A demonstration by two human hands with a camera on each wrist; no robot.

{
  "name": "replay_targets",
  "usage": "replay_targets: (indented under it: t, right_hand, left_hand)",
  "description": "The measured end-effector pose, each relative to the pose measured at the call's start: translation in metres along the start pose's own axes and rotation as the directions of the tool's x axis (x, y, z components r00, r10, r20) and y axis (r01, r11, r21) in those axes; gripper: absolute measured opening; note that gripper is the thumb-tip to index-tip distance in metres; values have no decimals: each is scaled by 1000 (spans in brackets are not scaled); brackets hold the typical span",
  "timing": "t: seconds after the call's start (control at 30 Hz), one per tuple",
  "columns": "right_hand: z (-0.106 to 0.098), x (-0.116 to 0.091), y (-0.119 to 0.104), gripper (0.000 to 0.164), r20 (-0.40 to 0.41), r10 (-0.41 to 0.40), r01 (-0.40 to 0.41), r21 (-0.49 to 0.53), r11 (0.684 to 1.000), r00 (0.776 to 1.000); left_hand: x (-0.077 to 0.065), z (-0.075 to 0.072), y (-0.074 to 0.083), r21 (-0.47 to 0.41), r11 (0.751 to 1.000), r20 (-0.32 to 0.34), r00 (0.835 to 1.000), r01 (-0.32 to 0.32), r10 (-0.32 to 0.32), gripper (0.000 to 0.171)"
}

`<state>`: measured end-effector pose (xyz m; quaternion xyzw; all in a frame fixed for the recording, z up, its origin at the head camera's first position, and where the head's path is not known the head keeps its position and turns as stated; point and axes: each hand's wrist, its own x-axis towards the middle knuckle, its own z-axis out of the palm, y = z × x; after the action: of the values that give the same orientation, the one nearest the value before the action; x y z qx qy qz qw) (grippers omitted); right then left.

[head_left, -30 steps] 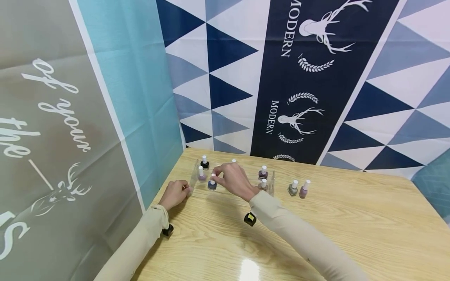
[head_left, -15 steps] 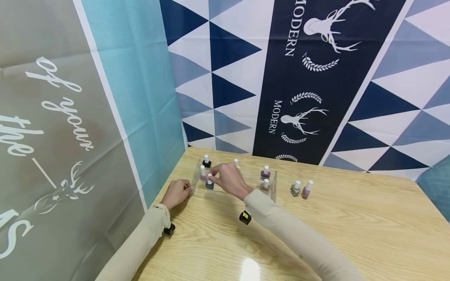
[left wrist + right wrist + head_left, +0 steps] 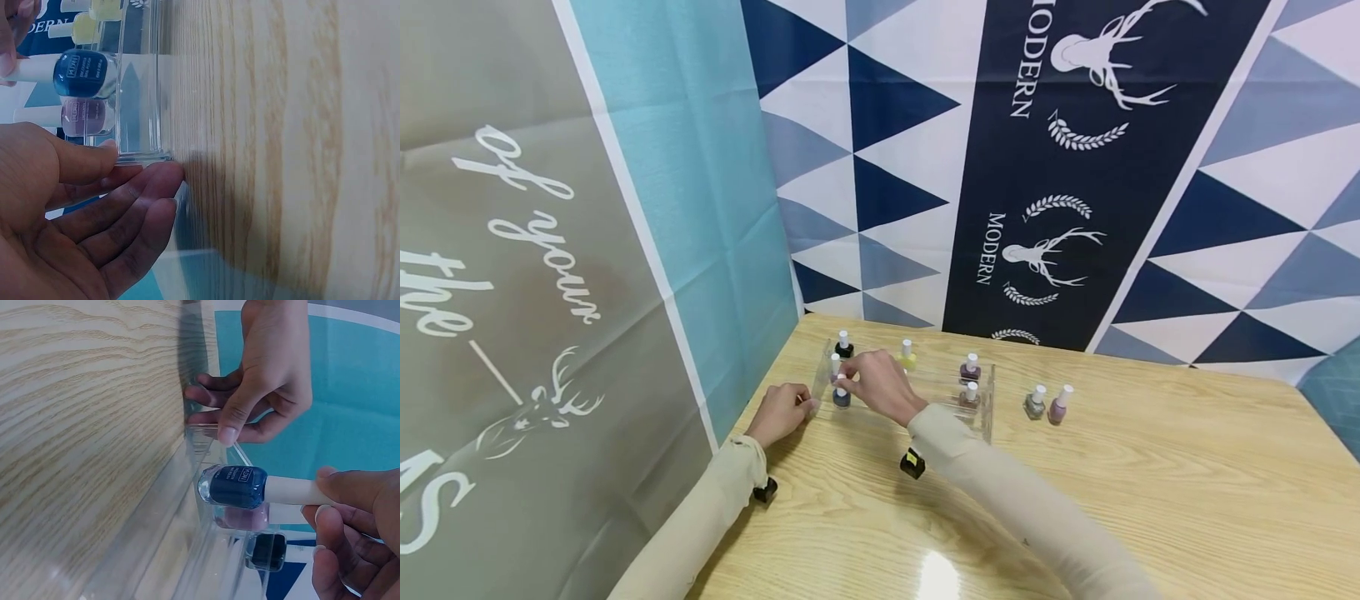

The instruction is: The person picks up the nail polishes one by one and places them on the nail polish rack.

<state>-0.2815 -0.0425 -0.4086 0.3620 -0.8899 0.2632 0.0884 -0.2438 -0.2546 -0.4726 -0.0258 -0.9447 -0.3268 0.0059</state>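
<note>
My right hand [image 3: 883, 383] pinches the white cap of a blue nail polish bottle [image 3: 234, 486] between thumb and fingers. The bottle is upright at the front left of a clear stepped display rack [image 3: 150, 531], close to the rack's front step. Directly behind it stands a mauve nail polish [image 3: 244, 517], and a black nail polish [image 3: 844, 348] is on the step farther back. My left hand [image 3: 780, 412] holds the rack's left end panel by its front corner, thumb on one side and fingers on the other, as the left wrist view shows.
Yellow [image 3: 907, 360], dark purple [image 3: 971, 371] and brownish [image 3: 968, 398] nail polishes stand on the rack. To its right, a grey-green bottle [image 3: 1034, 404] and a pink-purple bottle [image 3: 1058, 407] stand on the wooden table. Fabric-covered walls [image 3: 730, 208] rise behind and at the left.
The right hand has carried the blue nail polish slightly left along the rack's front, up to the mauve one. The yellow bottle has come into view behind the hand. The left hand stays at the corner.
</note>
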Motion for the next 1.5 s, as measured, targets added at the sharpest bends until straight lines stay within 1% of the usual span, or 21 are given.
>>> replay_targets:
  t: [0.13, 0.4, 0.53, 0.7, 0.8, 0.93, 1.17, 1.3, 1.5]
  right_hand:
    - [4, 2, -1, 10, 18, 24, -25, 17, 1000, 1000]
    - [11, 6, -3, 8, 18, 12, -12, 27, 1000, 1000]
    - [15, 7, -5, 8, 25, 14, -14, 13, 1000, 1000]
    - [20, 8, -6, 8, 25, 4, -4, -19, 1000, 1000]
    - [22, 8, -5, 9, 33, 5, -5, -9, 1000, 999]
    - [23, 8, -7, 10, 35, 9, -9, 4, 1000, 999]
    - [22, 10, -6, 11, 25, 21, -20, -22, 1000, 999]
    - [23, 10, -5, 12, 28, 26, -26, -17, 1000, 999]
    - [22, 9, -5, 16, 42, 36, -35, -14, 999, 998]
  left_hand:
    - [1, 1, 0, 7, 1000, -2, 1000, -5, 5, 23]
    - [1, 1, 0, 12, 1000, -17, 1000, -10, 11, 23]
    - [0, 1, -1, 3, 1000, -15, 1000, -6, 6, 23]
    - [1, 2, -2, 15, 1000, -21, 1000, -14, 14, 24]
    - [2, 2, -3, 22, 1000, -21, 1000, -17, 17, 23]
    - [2, 2, -4, 28, 1000, -15, 1000, -9, 10, 24]
    - [3, 1, -1, 45, 999, -25, 1000, -11, 12, 24]
    - [4, 1, -1, 46, 999, -22, 1000, -9, 10, 24]
    - [3, 3, -4, 51, 998, -20, 999, -27, 29, 24]
